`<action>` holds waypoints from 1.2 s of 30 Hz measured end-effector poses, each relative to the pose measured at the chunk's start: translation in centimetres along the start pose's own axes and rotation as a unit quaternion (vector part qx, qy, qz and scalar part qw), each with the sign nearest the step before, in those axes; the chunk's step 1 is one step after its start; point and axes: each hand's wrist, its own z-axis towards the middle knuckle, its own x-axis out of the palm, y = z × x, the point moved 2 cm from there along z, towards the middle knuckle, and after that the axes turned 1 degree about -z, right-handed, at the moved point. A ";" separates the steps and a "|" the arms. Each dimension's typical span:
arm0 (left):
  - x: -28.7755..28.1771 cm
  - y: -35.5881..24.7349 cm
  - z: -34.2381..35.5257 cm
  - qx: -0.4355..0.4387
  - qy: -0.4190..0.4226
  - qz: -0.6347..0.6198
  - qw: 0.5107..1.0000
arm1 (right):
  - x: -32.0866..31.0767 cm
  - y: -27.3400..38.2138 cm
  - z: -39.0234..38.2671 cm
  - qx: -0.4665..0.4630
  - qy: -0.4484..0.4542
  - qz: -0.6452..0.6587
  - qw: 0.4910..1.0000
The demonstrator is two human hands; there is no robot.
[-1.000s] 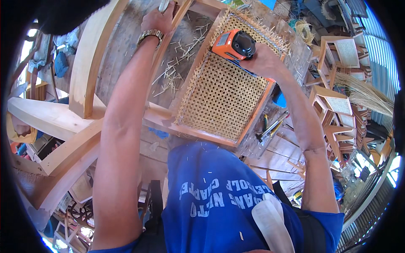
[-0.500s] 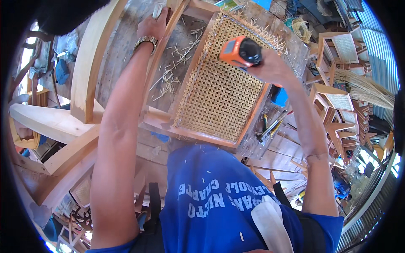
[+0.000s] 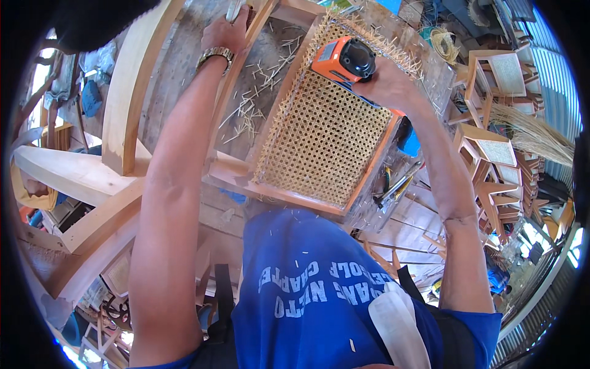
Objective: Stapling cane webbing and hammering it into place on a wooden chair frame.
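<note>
My right hand is closed on an orange-and-black power stapler held over the upper part of a woven cane panel. The cane sits in an orange-brown wooden frame, with ragged cut strands along its edges. My left hand, wearing a metal watch, is closed at a long wooden rail left of the panel, round a small pale, shiny item that I cannot identify. Short cane offcuts lie between that rail and the panel.
Curved timber pieces fill the left side. Hand tools and a blue object lie right of the panel. Stacked wooden chair frames, a bundle of loose strands and a coil are farther right, by a corrugated wall.
The stapler in my right hand shifted slightly right and down, then back up and left to near its earlier place. My left hand has moved only slightly.
</note>
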 end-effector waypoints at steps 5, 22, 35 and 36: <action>0.1 0.6 0.2 -0.048 0.014 -0.005 0.999 | 0.2 0.8 0.6 -0.008 0.011 -0.012 1.000; -2.1 -1.5 -1.6 -0.121 -0.015 -0.089 0.988 | 1.8 -0.2 0.5 -0.018 -0.006 0.073 0.997; -2.0 -1.5 -1.4 -0.132 0.003 -0.082 0.988 | -1.3 -1.3 0.1 0.059 -0.018 0.056 0.997; -2.0 -1.6 -1.4 -0.132 0.003 -0.080 0.988 | -1.0 -1.8 0.4 0.050 -0.016 0.056 0.997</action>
